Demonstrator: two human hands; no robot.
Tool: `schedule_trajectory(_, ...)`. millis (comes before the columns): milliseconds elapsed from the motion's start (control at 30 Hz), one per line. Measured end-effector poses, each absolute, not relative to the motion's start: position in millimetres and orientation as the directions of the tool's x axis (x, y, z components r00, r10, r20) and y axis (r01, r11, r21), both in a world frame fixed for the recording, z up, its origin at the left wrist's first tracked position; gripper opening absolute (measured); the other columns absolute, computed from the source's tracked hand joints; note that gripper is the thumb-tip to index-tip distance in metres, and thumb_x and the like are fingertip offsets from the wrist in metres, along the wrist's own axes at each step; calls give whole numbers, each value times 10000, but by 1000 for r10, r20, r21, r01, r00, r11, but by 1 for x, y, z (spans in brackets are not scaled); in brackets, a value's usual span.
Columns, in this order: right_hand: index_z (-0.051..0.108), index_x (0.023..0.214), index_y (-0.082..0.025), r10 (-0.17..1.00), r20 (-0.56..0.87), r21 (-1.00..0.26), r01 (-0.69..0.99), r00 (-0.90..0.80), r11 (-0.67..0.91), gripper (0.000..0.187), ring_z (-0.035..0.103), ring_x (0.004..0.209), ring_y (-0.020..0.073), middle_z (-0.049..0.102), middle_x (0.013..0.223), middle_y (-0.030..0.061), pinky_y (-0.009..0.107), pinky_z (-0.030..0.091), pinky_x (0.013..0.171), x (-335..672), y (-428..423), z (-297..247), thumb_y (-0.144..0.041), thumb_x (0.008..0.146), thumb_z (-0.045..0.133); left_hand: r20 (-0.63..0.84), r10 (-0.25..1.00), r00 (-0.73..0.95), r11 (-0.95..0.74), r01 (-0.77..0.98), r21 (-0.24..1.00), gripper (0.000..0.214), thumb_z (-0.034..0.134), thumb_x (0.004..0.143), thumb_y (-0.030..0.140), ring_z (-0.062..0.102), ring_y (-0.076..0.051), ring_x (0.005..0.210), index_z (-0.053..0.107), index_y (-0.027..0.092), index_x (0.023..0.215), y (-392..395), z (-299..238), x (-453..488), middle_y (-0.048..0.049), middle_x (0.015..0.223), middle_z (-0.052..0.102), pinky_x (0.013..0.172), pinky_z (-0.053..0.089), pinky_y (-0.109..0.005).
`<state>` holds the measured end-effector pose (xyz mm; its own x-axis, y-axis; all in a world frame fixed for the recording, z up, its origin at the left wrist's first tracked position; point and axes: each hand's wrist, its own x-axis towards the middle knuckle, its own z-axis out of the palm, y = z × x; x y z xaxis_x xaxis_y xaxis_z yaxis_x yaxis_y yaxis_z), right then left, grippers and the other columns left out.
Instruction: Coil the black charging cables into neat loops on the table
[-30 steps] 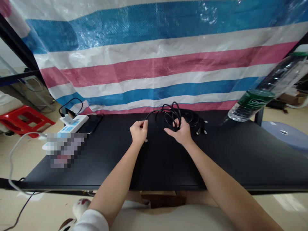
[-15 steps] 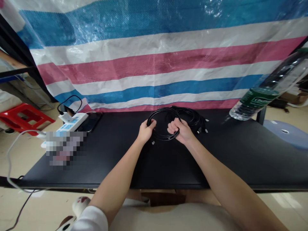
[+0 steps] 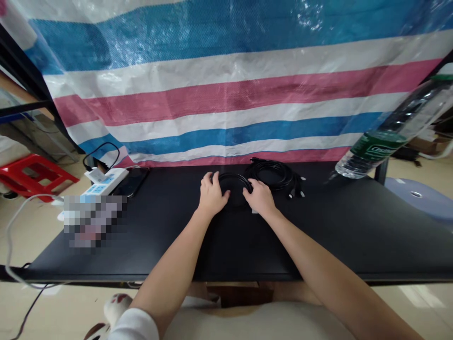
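A small coil of black cable (image 3: 234, 180) lies flat on the black table (image 3: 226, 236) between my hands. My left hand (image 3: 212, 193) rests on the coil's left side, fingers curled over it. My right hand (image 3: 259, 197) presses on the coil's right side, fingers bent onto the cable. Just behind and to the right lies a larger pile of coiled black cables (image 3: 274, 172) with several plug ends sticking out at its right.
A white power strip (image 3: 104, 182) and a dark phone (image 3: 133, 182) sit at the table's back left, beside a blurred patch. A plastic water bottle (image 3: 389, 130) looms at the right. A striped tarp (image 3: 226, 80) hangs behind. A red stool (image 3: 37, 174) stands on the floor at left.
The coil was held up in both hands in front of the pile; now it lies flat on the table with both hands pressing on it.
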<state>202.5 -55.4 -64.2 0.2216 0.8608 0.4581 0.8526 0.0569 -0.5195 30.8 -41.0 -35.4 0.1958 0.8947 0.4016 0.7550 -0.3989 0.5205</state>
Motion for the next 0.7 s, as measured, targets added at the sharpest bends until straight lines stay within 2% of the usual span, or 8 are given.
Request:
schedule_trajectory(67, 682, 908, -208, 843, 493, -507, 859, 216, 76, 203, 646, 764, 242, 680, 885, 100, 368, 505, 709, 202, -55, -65, -257, 733, 591, 340, 865, 370, -492, 762, 421, 682, 713, 695, 457, 473, -381, 1271, 544, 145, 1278, -44, -30, 29, -209, 1361, 499, 1021, 394, -569)
schedule_trajectory(167, 637, 702, -224, 831, 511, -556, 822, 220, 124, 66, 623, 679, 210, 660, 752, 64, 348, 504, 683, 203, -54, -61, -251, 732, 584, 181, 778, 601, -622, 699, 353, 736, 736, 635, 587, 534, -361, 1223, 610, 197, 1246, -48, -18, 25, -162, 1292, 594, 1049, 371, -552)
schedule_trajectory(233, 572, 595, -235, 833, 504, -626, 761, 229, 169, 147, 605, 626, 193, 622, 635, 37, 335, 505, 667, 205, -54, -57, -271, 736, 586, 112, 754, 647, -640, 685, 349, 674, 767, 596, 585, 573, -343, 1190, 678, 228, 1161, -49, -13, 23, -139, 1284, 619, 1050, 387, -505)
schedule_trajectory(333, 563, 573, -244, 852, 469, -753, 610, 233, 247, 199, 602, 587, 183, 616, 582, 18, 334, 511, 648, 208, -55, -52, -343, 741, 602, 90, 788, 609, -596, 718, 358, 395, 749, 669, 493, 614, -309, 1142, 748, 252, 982, -46, -11, 21, -116, 1254, 651, 1025, 423, -450)
schedule_trajectory(467, 657, 668, -238, 903, 411, -864, 369, 124, 343, 163, 651, 639, 198, 692, 706, 34, 357, 536, 649, 206, -60, -47, -397, 700, 649, 140, 857, 496, -509, 773, 378, 145, 660, 778, 330, 649, -280, 1060, 750, 251, 860, -39, -15, 16, -94, 1096, 718, 1061, 382, -501)
schedule_trajectory(600, 696, 727, -250, 870, 492, -828, 304, -11, 472, 129, 690, 862, 241, 726, 846, 53, 430, 530, 836, 202, -65, -44, -369, 677, 688, 192, 912, 363, -410, 830, 379, 136, 618, 799, 256, 648, -272, 1036, 745, 253, 850, -32, -19, 10, -79, 1027, 724, 1124, 273, -574)
schedule_trajectory(700, 665, 687, -259, 814, 581, -759, 365, 6, 539, 135, 676, 840, 239, 715, 819, 55, 431, 523, 820, 203, -69, -40, -383, 734, 638, 225, 942, 249, -316, 884, 344, 179, 592, 812, 232, 598, -294, 1138, 756, 252, 879, -27, -22, 7, -100, 1088, 699, 1143, 245, -580)
